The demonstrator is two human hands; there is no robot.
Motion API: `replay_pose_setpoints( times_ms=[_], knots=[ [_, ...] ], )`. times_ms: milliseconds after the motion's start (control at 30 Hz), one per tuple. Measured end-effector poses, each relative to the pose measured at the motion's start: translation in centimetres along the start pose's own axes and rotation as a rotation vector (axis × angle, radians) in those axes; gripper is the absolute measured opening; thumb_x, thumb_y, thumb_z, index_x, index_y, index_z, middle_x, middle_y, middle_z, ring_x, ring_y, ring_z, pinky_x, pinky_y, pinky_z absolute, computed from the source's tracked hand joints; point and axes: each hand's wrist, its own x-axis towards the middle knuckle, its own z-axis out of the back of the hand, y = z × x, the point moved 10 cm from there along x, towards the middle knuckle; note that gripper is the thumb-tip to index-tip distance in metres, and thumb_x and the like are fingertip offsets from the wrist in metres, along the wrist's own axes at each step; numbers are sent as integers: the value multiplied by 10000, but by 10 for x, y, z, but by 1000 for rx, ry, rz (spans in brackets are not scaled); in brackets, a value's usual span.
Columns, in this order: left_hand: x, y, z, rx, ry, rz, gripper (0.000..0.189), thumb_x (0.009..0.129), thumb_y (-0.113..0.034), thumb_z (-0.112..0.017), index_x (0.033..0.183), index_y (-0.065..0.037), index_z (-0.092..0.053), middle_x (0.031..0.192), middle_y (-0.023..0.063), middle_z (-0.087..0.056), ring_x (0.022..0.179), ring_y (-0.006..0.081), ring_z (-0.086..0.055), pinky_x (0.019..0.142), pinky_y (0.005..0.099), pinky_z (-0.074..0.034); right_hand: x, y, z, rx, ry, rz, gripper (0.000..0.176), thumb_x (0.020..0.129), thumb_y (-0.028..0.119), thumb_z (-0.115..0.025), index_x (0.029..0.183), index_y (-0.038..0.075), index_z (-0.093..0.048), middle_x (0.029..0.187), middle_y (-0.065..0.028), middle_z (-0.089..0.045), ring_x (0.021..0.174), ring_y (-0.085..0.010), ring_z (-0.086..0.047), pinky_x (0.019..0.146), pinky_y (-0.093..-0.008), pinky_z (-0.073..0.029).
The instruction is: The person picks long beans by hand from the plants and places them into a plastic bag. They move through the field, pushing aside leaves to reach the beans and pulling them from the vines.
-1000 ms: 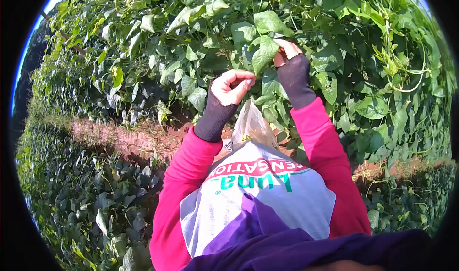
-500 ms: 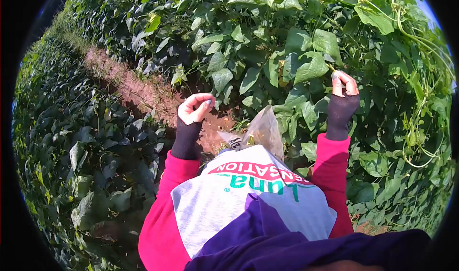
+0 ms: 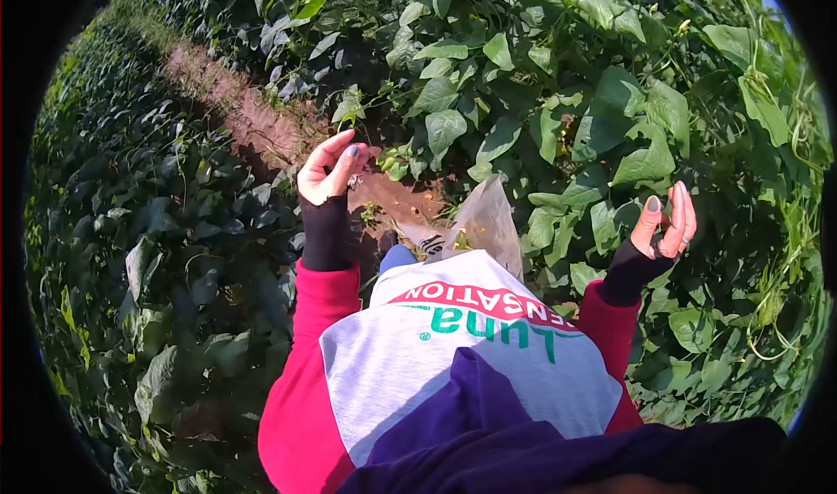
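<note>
Loosely, the left hand (image 3: 330,171) is curling at ten o'clock, fingertips nearly pinched; whether on anything is unclear. The clear plastic bag (image 3: 482,224) is jutting from the waist, long axis pointing twelve o'clock (likely light, flimsy; grip its rim). The right hand (image 3: 667,224) is cupping open, empty, at three o'clock.

1. Left grip (image 3: 330,170): raised over the soil path (image 3: 253,128), fingers curled toward the thumb; whether it holds anything cannot be told.
2. Right grip (image 3: 666,222): raised against leaves (image 3: 632,141), fingers loosely curled, palm showing.
3. Bag (image 3: 484,224): clear plastic, between both grips, above the printed apron (image 3: 392,381).
</note>
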Motion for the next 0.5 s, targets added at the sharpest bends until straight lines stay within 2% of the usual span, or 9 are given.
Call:
replay_pose_setpoints(
  times_ms=[67, 133, 167, 200, 333, 367, 400, 467, 500],
  knots=[
    [17, -1, 19, 54, -86, 47, 267, 925, -146, -618, 1138, 14, -634, 934, 93, -694, 856, 133, -644, 818, 269, -492, -19, 24, -24, 42, 79, 17, 267, 898, 98, -646, 1162, 57, -626, 1187, -125, -581, 974, -179, -591, 702, -260, -501],
    [35, -8, 42, 98, -107, -55, 278, 931, -180, -618, 1133, 11, -639, 939, 97, -696, 866, 135, -643, 856, 280, -475, -35, 57, -72, 251, 263, 5, 258, 895, 16, -619, 1150, 52, -630, 1150, -147, -600, 931, -188, -630, 743, -288, -549],
    [45, -10, 56, 105, -99, -69, 283, 931, -181, -621, 1139, 10, -637, 949, 95, -696, 888, 139, -642, 887, 283, -455, -48, 62, -99, 380, 364, -82, 260, 891, -11, -609, 1142, 51, -633, 1135, -149, -609, 913, -187, -641, 759, -298, -559],
    [54, -15, 71, 90, -123, -104, 269, 933, -131, -615, 1155, 21, -625, 927, 91, -700, 912, 137, -647, 847, 252, -467, -65, 69, -126, 510, 469, -171, 266, 887, -38, -600, 1135, 50, -636, 1120, -151, -618, 895, -185, -653, 776, -308, -570],
    [88, -34, 153, 114, -213, -143, 276, 921, -70, -612, 1175, 38, -604, 1043, 118, -679, 956, 160, -645, 870, 261, -472, -83, 108, -199, 639, 535, -333, 297, 880, -27, -614, 1162, 64, -638, 1148, -125, -605, 762, -134, -632, 660, -255, -527],
    [94, -44, 172, 110, -240, -167, 276, 919, -66, -611, 1175, 39, -603, 1047, 120, -678, 959, 160, -646, 877, 263, -474, -82, 120, -215, 662, 538, -282, 304, 879, -22, -619, 1169, 69, -638, 1167, -118, -595, 753, -116, -618, 639, -245, -513],
    [100, -53, 189, 110, -266, -188, 277, 917, -62, -611, 1175, 39, -603, 1051, 121, -676, 961, 160, -646, 883, 264, -476, -81, 130, -228, 654, 503, -291, 301, 874, -13, -631, 1165, 68, -637, 1161, -113, -601, 769, -112, -613, 653, -245, -507],
    [108, -70, 219, 111, -333, -200, 252, 918, -64, -609, 1154, 24, -621, 1034, 109, -681, 960, 152, -643, 904, 273, -470, -84, 146, -257, 626, 556, -276, 287, 867, 0, -647, 1148, 61, -642, 1159, -106, -604, 858, -133, -616, 721, -260, -515],
    [113, -73, 234, 125, -343, -212, 249, 919, -70, -610, 1149, 23, -624, 1025, 107, -683, 955, 149, -642, 903, 271, -467, -85, 156, -269, 601, 565, -266, 258, 866, 6, -651, 1120, 52, -653, 1152, -107, -610, 946, -165, -608, 787, -273, -508]
  ],
)
